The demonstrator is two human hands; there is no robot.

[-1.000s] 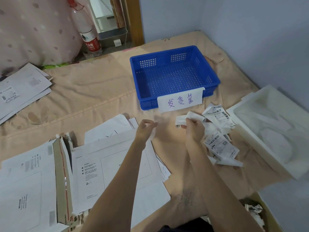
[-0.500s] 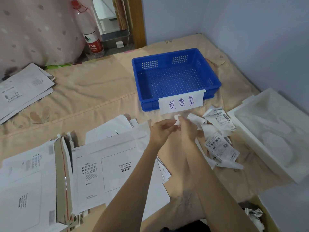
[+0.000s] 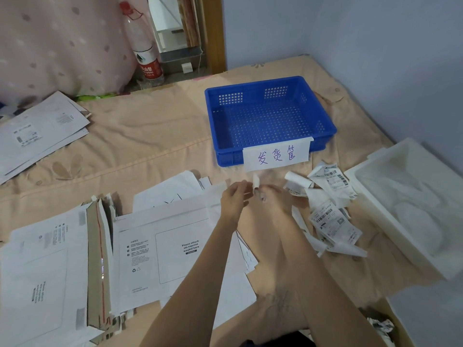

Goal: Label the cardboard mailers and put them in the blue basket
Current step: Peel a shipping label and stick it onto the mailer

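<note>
Cardboard mailers (image 3: 160, 256) lay flat on the bed (image 3: 150, 146), spread out left of and below both grips; top one showed a printed "Please attach to express waybill here" box, face up, no label stuck on it. More mailers with torn brown edges (image 3: 96, 266) sat further left of that stack.

Left grip (image 3: 233, 199) and right grip (image 3: 275, 199) met just above the mailer's upper right corner, both blurred. Between them a small white label strip (image 3: 256, 185) stood roughly upright. Left grip's fingers were curled toward the strip and appeared to pinch it; right grip's fingers were curled at the strip's lower end and looked to be holding it too, though the blur made the exact contact unclear.

Blue basket (image 3: 270, 121) sat beyond the grips, nothing inside, with a handwritten white tag (image 3: 276, 156) on its near wall. Loose pile of printed waybill labels (image 3: 330, 214) lay just right of the right grip. White foam tray (image 3: 411, 204) sat further right, against the wall.

Second mailer stack (image 3: 37, 131) lay far left of the grips. Water bottle (image 3: 146, 53) stood off the bed, beyond and left.
</note>
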